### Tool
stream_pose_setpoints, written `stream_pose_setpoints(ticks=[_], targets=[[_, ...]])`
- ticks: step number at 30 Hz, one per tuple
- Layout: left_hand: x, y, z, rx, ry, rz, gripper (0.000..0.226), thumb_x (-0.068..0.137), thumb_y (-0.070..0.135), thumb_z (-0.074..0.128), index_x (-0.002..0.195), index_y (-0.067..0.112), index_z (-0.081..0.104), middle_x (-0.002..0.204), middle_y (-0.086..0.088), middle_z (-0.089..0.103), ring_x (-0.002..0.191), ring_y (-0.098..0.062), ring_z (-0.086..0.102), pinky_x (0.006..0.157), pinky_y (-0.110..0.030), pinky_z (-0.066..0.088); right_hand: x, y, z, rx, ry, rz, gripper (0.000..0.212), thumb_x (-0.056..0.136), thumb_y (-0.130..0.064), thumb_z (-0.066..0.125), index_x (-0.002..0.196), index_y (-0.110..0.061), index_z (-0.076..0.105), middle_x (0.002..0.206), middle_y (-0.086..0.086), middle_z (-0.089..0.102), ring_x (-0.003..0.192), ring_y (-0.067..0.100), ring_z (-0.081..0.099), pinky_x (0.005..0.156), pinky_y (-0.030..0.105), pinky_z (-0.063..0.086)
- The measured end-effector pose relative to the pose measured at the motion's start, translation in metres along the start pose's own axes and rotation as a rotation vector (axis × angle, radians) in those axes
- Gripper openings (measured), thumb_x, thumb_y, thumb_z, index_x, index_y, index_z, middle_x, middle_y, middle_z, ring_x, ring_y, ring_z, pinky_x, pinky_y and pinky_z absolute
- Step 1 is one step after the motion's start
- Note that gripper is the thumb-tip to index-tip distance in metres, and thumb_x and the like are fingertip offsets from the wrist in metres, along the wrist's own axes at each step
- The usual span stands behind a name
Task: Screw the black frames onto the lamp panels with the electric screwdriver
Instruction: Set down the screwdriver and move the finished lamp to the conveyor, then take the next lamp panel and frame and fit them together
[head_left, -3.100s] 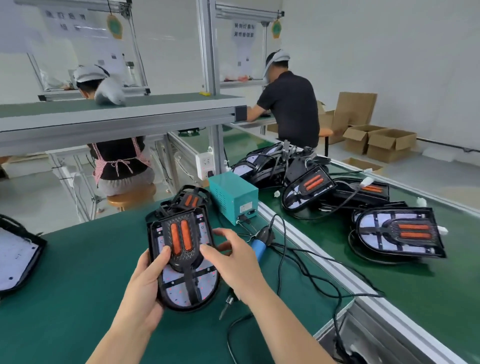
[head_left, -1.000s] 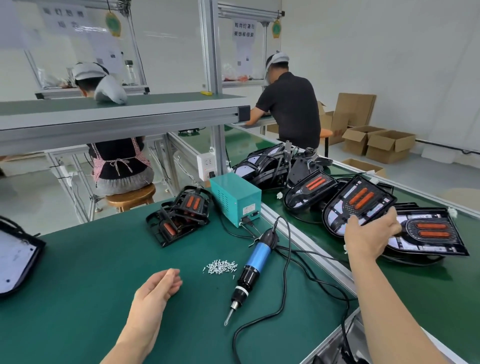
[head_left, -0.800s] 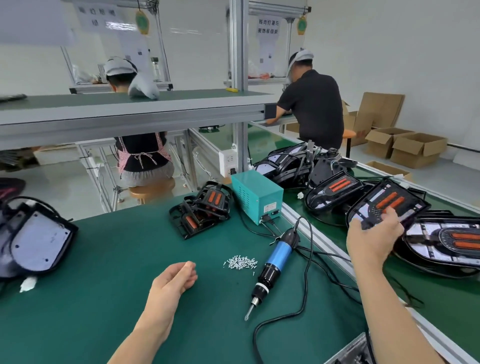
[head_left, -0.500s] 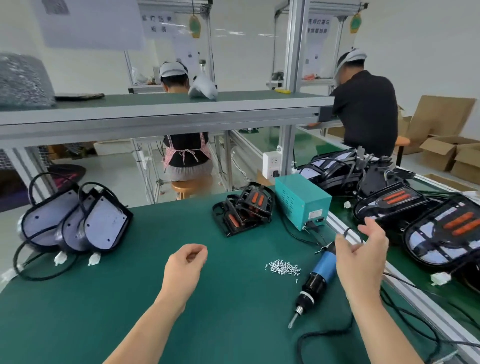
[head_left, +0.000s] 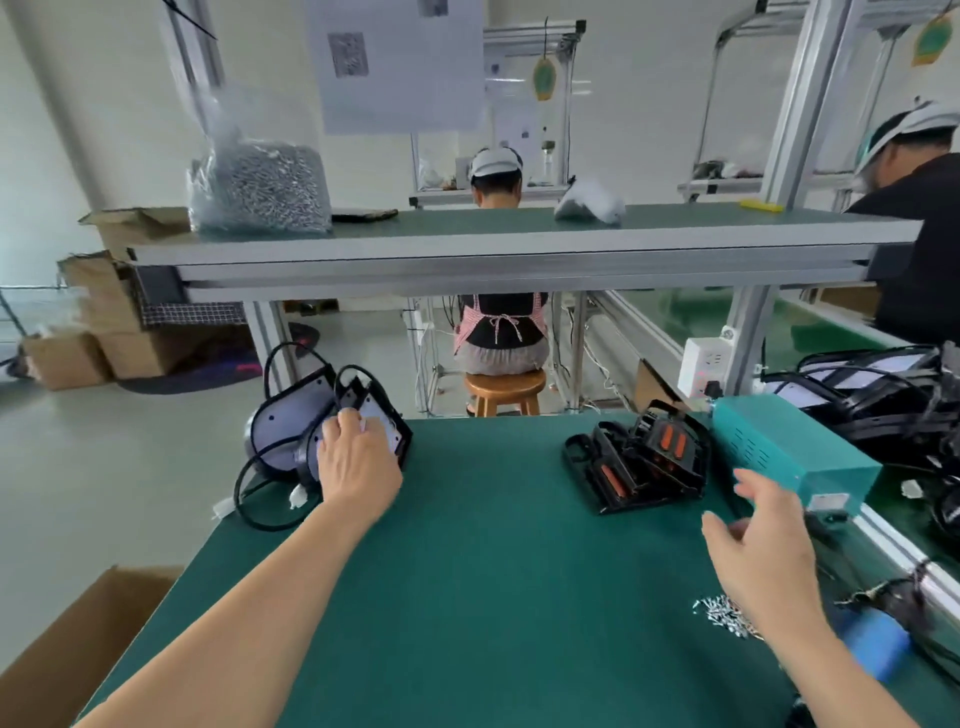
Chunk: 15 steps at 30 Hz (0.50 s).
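Since the frame half a second ago the left hand (head_left: 358, 460) has gone from mid-surface to the far left corner of the green surface (head_left: 493, 571). The right hand (head_left: 761, 551) has come away from the assembled lamps (head_left: 878, 395) at far right.

Hands: The left hand lies on the nearest lamp panel (head_left: 384, 428), fingers curled over its upper edge in a grip. The panel has not been lifted. It leans against further unframed panels (head_left: 283, 428) at the surface's left edge, their cables trailing over it. The right hand is spread, fingers apart, holding nothing, above the near right of the surface.

Materials:
- The black frames (head_left: 644, 462), with orange inserts, lie in a loose stack at far right of centre, just beside the teal power unit (head_left: 789, 454).
- A small heap of loose screws (head_left: 719, 613) lies near right, partly behind the right hand.
- The electric screwdriver (head_left: 878, 647), blue-bodied, lies beyond the right forearm, untouched and largely hidden.

Progress: Several finished units are set aside at right, so the work is under way, but the count cannot be read. For the present unit nothing is done. Judged remaining: bring the panel to centre, seat a frame on it, then drive the screws. At least two more panels wait.
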<state>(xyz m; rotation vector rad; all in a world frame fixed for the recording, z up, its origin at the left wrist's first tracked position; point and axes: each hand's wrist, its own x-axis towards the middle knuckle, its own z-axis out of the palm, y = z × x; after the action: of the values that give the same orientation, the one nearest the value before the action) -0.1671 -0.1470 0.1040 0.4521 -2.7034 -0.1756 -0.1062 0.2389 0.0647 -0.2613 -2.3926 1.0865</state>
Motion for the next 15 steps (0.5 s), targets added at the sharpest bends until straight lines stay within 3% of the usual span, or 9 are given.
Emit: stream_pose_setpoints(ticks=[3,6,9,15], targets=[[0.021,-0.011,-0.002,0.047,-0.007,-0.048,0.039,0.090,0.021,0.063,0.125,0.011,0.049,0.133,-0.011,0.037,0.121,-0.033,0.037,0.098,-0.038,0.040,0.022,-0.004,0.011,-0.146,-0.057,-0.043,0.048,0.092,-0.016,0.068,0.137,-0.014,0.052,0.124,0.008,0.050,0.094,0.023,0.062,0.082,0.043,0.049],[0.038,-0.017,0.000,0.019,-0.046,-0.096,0.041,0.091,0.020,0.064,0.126,0.010,0.046,0.132,-0.012,0.039,0.120,-0.032,0.040,0.092,-0.037,0.043,0.042,-0.005,0.023,-0.309,-0.106,-0.086,0.042,0.094,-0.016,0.066,0.134,-0.010,0.056,0.129,0.014,0.052,0.120,0.035,0.050,0.095,0.050,0.048],[0.054,-0.023,0.003,-0.087,-0.088,-0.144,0.047,0.094,0.023,0.065,0.131,0.008,0.040,0.133,-0.015,0.041,0.123,-0.033,0.042,0.089,-0.039,0.047,0.058,-0.004,0.033,-0.423,-0.147,-0.130,0.034,0.095,-0.015,0.064,0.129,-0.009,0.062,0.126,0.014,0.058,0.116,0.037,0.048,0.094,0.047,0.046],[0.081,-0.020,0.010,-0.128,-0.110,-0.061,0.052,0.090,0.008,0.068,0.134,0.007,0.039,0.132,-0.015,0.042,0.115,-0.035,0.051,0.089,-0.040,0.048,0.065,0.008,0.048,-0.483,-0.166,-0.190,0.020,0.093,-0.013,0.066,0.112,-0.012,0.072,0.103,0.004,0.065,0.096,0.027,0.057,0.066,0.033,0.045]])
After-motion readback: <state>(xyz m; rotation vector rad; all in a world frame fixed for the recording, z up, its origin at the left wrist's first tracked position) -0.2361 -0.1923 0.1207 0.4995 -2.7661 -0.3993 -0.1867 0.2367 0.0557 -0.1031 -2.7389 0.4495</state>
